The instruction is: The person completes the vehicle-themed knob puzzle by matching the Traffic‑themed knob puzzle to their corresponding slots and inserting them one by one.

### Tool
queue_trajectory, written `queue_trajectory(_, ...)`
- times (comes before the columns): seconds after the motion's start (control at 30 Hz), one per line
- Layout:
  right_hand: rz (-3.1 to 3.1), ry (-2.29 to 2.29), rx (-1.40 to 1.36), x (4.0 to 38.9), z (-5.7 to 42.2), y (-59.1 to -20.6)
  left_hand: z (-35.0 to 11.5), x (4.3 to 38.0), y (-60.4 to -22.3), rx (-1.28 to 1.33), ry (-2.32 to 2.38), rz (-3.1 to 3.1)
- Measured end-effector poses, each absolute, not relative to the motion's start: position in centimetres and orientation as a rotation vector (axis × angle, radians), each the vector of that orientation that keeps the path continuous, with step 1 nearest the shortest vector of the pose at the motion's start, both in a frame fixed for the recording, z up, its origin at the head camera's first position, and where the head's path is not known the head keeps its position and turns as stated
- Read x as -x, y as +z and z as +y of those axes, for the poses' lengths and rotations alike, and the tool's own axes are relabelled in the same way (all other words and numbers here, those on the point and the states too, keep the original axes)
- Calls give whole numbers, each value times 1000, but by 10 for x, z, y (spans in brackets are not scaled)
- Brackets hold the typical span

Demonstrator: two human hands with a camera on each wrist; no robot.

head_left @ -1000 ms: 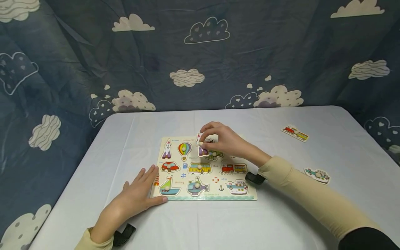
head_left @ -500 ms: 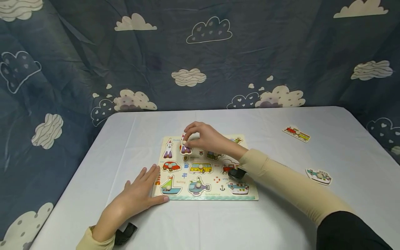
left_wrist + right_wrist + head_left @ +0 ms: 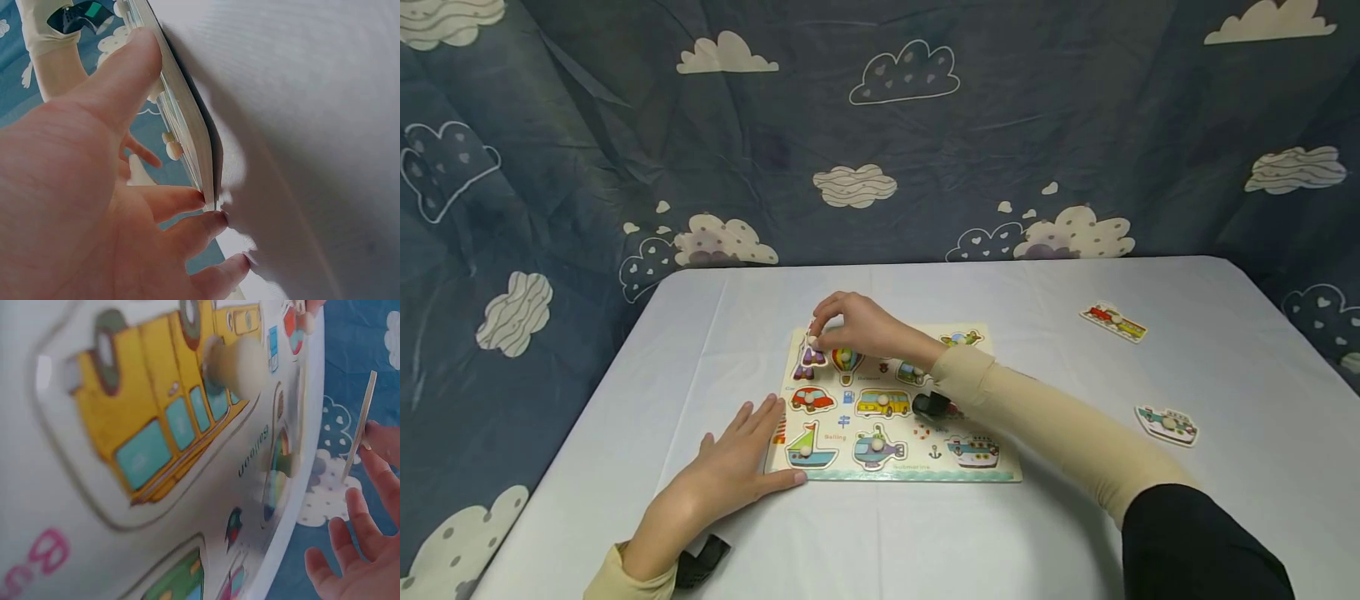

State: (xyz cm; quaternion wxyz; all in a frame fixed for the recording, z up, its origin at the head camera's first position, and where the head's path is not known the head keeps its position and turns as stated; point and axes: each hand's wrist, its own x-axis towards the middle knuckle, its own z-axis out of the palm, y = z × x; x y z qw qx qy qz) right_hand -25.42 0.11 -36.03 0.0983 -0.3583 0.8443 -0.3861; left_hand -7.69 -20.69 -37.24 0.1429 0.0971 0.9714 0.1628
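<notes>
My right hand (image 3: pixel 861 325) pinches a rocket puzzle piece (image 3: pixel 813 355) by its knob, above the top left of the puzzle board (image 3: pixel 891 475). In the right wrist view the piece (image 3: pixel 360 425) shows as a thin edge, held off the board. The printed rocket slot (image 3: pixel 803 373) lies partly behind it. My left hand (image 3: pixel 730 467) rests at the board's left edge with fingers spread, the thumb at the near corner. In the left wrist view its fingertips touch the board's side. Balloon, car (image 3: pixel 812 399), bus (image 3: pixel 882 403), sailboat (image 3: pixel 808 450) and submarine (image 3: pixel 878 448) pieces sit in the board.
On the white table (image 3: pixel 1075 367) to the right lie a loose train piece (image 3: pixel 1113 322) and a loose ship piece (image 3: pixel 1167 425). A printed ship slot (image 3: pixel 973 452) shows at the board's lower right. A dark cloud-patterned cloth (image 3: pixel 850 125) hangs behind the table.
My right hand has moved left across the board with the rocket piece, from beside the balloon to over the rocket slot. The left hand stays in place.
</notes>
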Motion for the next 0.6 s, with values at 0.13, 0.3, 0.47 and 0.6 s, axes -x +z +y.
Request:
queue_trajectory(0.13,2500,-1094,1052,255,-9,-363,-206,77,-372,-274,458,2797)
queue_trajectory(0.3,2511,-1025,1087,256,-17,-366,-207,78,-373,-268,460,2792)
queue_trajectory(0.47,2556,-943,1127,254,-22,-367,-207,79,-374,-267,460,2798)
queue_trajectory(0.6,2618,-840,1136,253,-26,-371,-208,78,-374,-266,461,2800)
